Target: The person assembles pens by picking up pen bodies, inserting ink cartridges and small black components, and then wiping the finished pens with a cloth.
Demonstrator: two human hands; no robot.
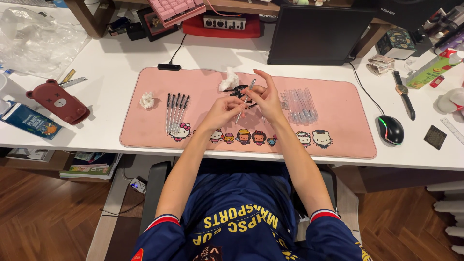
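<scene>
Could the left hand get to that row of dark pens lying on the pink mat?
Probably yes: the row of dark pens lies just beside the left hand on the pink mat, nothing between, though that hand now holds a pen.

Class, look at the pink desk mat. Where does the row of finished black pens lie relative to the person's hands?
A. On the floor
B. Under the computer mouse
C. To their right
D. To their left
D: the row of black pens lies on the pink desk mat, left of the left hand and right hand.

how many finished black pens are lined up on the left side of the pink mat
5 black pens lie side by side on the pink desk mat, between the small crumpled tissue and the left hand. They sit close together, so the count could be off by one.
</scene>
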